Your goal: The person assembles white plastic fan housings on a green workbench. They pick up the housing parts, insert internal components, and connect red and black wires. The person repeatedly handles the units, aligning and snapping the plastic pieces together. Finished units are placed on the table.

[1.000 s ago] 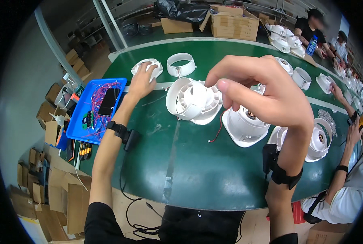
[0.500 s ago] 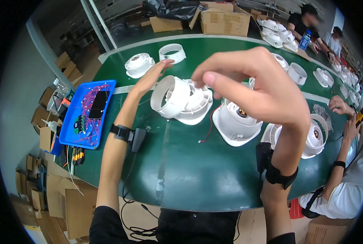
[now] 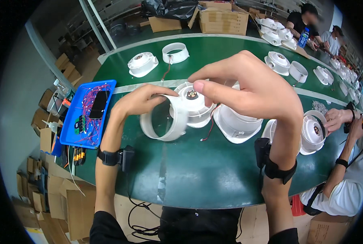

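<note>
My left hand [image 3: 142,99] grips the upper rim of a white plastic ring [image 3: 178,126], thumb and fingers closed on it. The ring stands tilted, its opening toward the left. Just right of it sits a white round motor housing [image 3: 194,109] with a brass-coloured motor in its middle. My right hand [image 3: 250,87] is curled over the housing's right side, thumb and forefinger bent at its upper edge; its other fingertips are mostly hidden. Under that hand stands another white housing [image 3: 238,124], partly covered. A red wire [image 3: 211,126] with a small plug lies between the two housings.
A blue tray [image 3: 77,140] of wires, a phone and green boards lies left. Another housing [image 3: 142,64] and ring [image 3: 175,53] are at the back. On the right, a co-worker's hands [image 3: 336,118] handle a similar housing. Screwdrivers [image 3: 79,155] lie at the left edge.
My left hand has come nearer from the back of the table and taken hold of the ring. The ring has moved left and nearer, uncovering the housing's motor. My right hand has shifted slightly left.
</note>
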`<state>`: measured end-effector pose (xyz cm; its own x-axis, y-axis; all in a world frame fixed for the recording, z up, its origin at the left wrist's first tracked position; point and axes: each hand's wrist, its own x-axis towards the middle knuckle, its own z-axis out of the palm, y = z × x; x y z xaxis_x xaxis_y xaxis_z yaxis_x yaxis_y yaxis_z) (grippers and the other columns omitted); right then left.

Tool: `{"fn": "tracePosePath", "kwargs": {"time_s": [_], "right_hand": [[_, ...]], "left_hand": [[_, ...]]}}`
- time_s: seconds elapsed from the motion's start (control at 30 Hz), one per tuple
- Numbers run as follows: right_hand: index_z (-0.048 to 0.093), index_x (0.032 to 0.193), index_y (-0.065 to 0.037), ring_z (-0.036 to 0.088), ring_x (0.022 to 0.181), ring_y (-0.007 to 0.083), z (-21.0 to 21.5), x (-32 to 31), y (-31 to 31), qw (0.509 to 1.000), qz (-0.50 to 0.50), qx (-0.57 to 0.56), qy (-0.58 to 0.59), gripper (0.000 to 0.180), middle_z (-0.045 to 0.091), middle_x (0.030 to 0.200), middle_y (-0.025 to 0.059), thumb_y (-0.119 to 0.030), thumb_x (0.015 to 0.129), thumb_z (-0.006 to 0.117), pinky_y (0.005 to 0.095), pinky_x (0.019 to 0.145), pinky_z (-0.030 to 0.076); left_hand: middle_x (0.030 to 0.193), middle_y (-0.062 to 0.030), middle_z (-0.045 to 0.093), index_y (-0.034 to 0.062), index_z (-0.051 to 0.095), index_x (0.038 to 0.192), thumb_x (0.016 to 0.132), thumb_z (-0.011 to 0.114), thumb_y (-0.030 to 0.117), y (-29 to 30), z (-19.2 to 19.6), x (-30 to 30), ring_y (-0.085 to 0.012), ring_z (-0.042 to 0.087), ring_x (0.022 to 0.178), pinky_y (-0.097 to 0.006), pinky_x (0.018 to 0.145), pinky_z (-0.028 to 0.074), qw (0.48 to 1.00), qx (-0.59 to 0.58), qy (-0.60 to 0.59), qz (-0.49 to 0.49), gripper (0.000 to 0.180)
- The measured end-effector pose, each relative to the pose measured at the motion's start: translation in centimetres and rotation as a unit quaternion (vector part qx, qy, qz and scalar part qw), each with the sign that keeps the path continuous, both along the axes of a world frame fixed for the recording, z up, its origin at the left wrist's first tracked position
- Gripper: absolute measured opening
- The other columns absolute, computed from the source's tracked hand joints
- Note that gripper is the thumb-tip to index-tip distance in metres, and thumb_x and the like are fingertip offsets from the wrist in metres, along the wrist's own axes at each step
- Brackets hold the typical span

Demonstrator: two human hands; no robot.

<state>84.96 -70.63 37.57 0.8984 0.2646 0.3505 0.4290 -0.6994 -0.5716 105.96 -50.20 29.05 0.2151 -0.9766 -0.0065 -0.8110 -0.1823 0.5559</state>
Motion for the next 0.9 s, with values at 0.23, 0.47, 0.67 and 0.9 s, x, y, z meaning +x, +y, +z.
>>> {"fn": "tracePosePath", "kwargs": {"time_s": [0.23, 0.47, 0.67, 0.9], "right_hand": [[0.067, 0.105, 0.007, 0.067, 0.084, 0.0201, 0.0, 0.5, 0.8, 0.996, -0.004, 0.047, -0.072, 0.036, 0.07, 0.093, 0.0169, -0.026, 0.096, 0.056, 0.03, 0.076, 0.051], [0.059, 0.115, 0.007, 0.067, 0.081, 0.0174, 0.5, -0.6, 3.3, 0.961, -0.018, 0.273, -0.035, 0.057, 0.069, 0.09, 0.0121, -0.045, 0.095, 0.049, 0.0288, 0.075, 0.052], [0.058, 0.108, 0.006, 0.058, 0.046, 0.0121, 0.1, 0.7, 3.0, 0.926, -0.034, 0.375, -0.022, 0.036, 0.061, 0.064, 0.0081, -0.028, 0.096, 0.055, 0.0232, 0.043, 0.049], [0.061, 0.104, 0.006, 0.042, 0.032, 0.0089, -0.7, 0.8, 1.1, 0.847, 0.056, 0.506, -0.151, 0.031, 0.051, 0.052, 0.0004, -0.022, 0.099, 0.05, 0.0231, 0.03, 0.032]], "left_hand": [[0.097, -0.0109, 0.068, 0.0001, 0.066, 0.104, 0.078, 0.067, 0.013, 1.1, 8.3, -4.7, -0.0205, 0.066, 0.087, -0.03, 0.077, 0.049, 0.957, -0.276, -0.087, -0.007, 0.029], [0.09, -0.014, 0.065, -0.0006, 0.064, 0.103, 0.073, 0.069, 0.01, -2.3, 8.1, -7.2, -0.0271, 0.066, 0.081, -0.031, 0.073, 0.05, 0.85, -0.437, -0.289, 0.061, 0.032], [0.098, -0.009, 0.066, 0.005, 0.056, 0.121, 0.079, 0.07, 0.009, -3.0, 5.7, -5.2, -0.0241, 0.064, 0.093, -0.034, 0.085, 0.049, 0.904, -0.424, -0.051, -0.012, 0.045], [0.094, -0.0048, 0.064, 0.0038, 0.053, 0.127, 0.085, 0.072, 0.03, -1.0, 6.7, -3.9, -0.0076, 0.058, 0.082, -0.022, 0.066, 0.046, 0.916, -0.35, 0.167, -0.102, 0.053]]}}
